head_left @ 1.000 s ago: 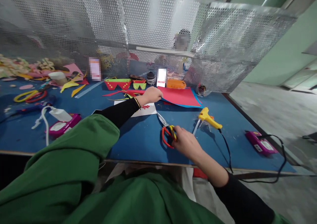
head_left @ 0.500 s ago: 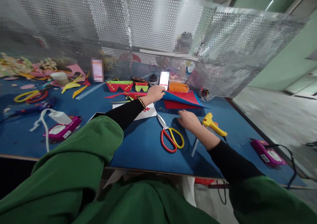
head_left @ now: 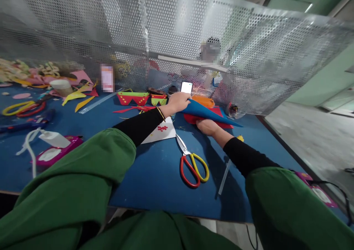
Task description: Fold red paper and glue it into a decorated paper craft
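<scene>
My left hand (head_left: pixel 179 101) pinches the left corner of a blue craft sheet (head_left: pixel 211 113) and holds it raised. Under that lifted sheet lies a red sheet (head_left: pixel 190 118). My right hand (head_left: pixel 207 127) has its fingers closed at the red sheet's front edge; the fingertips are partly hidden. In front of my hands lie scissors (head_left: pixel 186 152) with one red and one yellow handle, blades slightly apart. A white paper (head_left: pixel 168 134) with small red pieces on it sits below my left wrist. My right sleeve mostly covers a yellow glue gun (head_left: pixel 240 138).
A clear glue stick (head_left: pixel 225 177) lies at right. Red and green mask-like pieces (head_left: pixel 132 98), a phone (head_left: pixel 186 87) and an orange case (head_left: pixel 203 101) stand along the perforated metal screen (head_left: pixel 171 28). At left are a purple power strip (head_left: pixel 56 152), a cup (head_left: pixel 61 87) and coloured scraps.
My right hand has moved forward and left, from the bare tabletop to the red sheet's edge. My left hand has raised the blue sheet's corner further. The view has shifted slightly.
</scene>
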A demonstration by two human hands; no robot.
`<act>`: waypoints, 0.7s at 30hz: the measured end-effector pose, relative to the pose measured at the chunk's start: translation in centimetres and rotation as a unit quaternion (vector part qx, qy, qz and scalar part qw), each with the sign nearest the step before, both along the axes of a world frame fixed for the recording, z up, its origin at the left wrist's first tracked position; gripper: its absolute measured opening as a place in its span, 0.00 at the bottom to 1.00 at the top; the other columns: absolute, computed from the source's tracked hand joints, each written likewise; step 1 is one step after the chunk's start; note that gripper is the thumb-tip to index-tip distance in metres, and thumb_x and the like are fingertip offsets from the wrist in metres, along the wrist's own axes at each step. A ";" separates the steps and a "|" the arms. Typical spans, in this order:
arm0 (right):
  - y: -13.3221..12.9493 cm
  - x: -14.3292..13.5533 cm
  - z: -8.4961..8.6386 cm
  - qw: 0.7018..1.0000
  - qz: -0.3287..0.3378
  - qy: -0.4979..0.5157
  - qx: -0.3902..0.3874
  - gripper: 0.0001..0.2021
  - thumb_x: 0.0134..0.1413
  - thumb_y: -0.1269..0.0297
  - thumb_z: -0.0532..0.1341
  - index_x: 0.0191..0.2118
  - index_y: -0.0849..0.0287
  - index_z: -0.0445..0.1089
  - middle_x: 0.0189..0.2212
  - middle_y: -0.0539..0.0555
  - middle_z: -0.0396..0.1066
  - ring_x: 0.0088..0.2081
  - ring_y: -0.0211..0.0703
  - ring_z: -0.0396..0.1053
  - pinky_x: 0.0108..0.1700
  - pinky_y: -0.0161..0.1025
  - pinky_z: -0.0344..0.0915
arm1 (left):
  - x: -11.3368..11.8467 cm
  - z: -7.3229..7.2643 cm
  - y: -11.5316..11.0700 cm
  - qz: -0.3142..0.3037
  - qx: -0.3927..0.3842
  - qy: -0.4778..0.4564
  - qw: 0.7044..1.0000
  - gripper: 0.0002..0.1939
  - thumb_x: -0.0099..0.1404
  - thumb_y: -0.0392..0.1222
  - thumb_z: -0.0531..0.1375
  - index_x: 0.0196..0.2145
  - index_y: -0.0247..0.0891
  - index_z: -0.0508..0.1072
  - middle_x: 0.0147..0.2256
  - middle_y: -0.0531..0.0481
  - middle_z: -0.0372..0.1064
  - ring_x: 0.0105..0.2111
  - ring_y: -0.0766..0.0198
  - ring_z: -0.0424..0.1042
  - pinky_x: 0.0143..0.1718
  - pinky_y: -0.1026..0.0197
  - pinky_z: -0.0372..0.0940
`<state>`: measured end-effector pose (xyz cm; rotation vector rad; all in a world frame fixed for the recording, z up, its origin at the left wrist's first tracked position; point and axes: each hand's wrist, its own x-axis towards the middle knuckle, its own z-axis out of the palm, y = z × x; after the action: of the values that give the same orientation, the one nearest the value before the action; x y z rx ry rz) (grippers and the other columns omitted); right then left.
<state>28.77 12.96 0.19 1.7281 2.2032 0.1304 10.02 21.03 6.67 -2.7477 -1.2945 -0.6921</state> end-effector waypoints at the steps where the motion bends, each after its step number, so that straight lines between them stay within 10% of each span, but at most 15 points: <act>1: 0.0 -0.1 -0.3 1.000 -0.009 0.000 0.007 0.21 0.65 0.56 0.63 0.58 0.62 0.68 0.55 0.61 0.70 0.52 0.49 0.72 0.52 0.52 0.73 | 0.0 -0.1 0.1 0.000 0.000 0.001 1.000 0.16 0.68 0.42 0.57 0.48 0.39 0.81 0.47 0.44 0.80 0.49 0.52 0.75 0.45 0.58 0.64; 12: 0.0 0.7 1.4 0.996 -0.073 0.016 0.056 0.19 0.66 0.56 0.63 0.57 0.59 0.69 0.56 0.59 0.70 0.52 0.48 0.72 0.52 0.51 0.73 | -0.1 -2.4 -0.6 -0.035 -0.021 0.077 0.996 0.14 0.66 0.43 0.61 0.46 0.40 0.83 0.46 0.43 0.80 0.50 0.49 0.76 0.45 0.56 0.65; 21: -6.9 0.3 5.1 0.994 -0.005 0.044 0.105 0.19 0.67 0.73 0.53 0.57 0.56 0.73 0.51 0.60 0.77 0.51 0.51 0.76 0.48 0.42 0.70 | -0.1 -2.8 -0.4 0.012 -0.022 0.083 0.996 0.13 0.72 0.45 0.59 0.46 0.35 0.79 0.47 0.42 0.77 0.50 0.52 0.75 0.52 0.48 0.68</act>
<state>29.04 6.02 5.28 1.8867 2.3157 0.2980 9.89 20.62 3.92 -2.7497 -1.3198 -0.4289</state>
